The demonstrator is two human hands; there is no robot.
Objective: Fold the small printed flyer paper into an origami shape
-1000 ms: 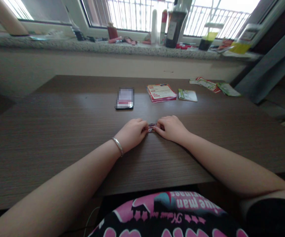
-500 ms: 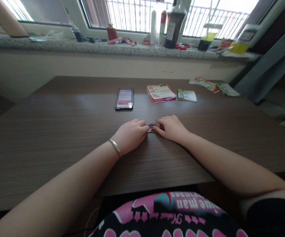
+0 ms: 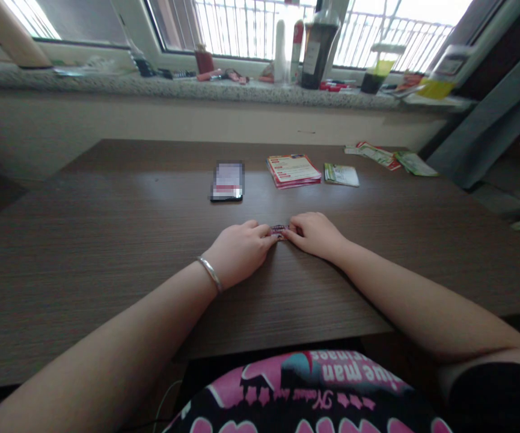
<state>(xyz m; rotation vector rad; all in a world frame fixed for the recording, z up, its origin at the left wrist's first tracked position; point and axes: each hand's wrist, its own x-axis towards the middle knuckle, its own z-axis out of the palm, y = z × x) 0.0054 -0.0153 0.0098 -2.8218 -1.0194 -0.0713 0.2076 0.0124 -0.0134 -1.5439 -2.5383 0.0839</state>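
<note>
Between my hands, at the middle of the table, lies a small pinkish, dark-patterned piece that looks like folded paper point(image 3: 280, 231). My left hand point(image 3: 247, 248) grips its left end, fingers closed and pressed down near the tabletop; a silver bangle circles that wrist. On the opposite end, the thumb and curled fingers of my right hand point(image 3: 316, 233) pinch the piece. Most of it is covered by my fingers, so its full shape is hidden.
Beyond my hands on the brown table point(image 3: 106, 240) lie a phone point(image 3: 227, 181), a stack of printed cards point(image 3: 293, 169), a smaller stack point(image 3: 341, 174) and loose colourful packets point(image 3: 377, 155). Bottles point(image 3: 318, 54) and small items line the stone windowsill point(image 3: 250, 91).
My right hand has shifted slightly to the right, and my left thumb has moved over the near edge of the folded piece. Everything else stays put.
</note>
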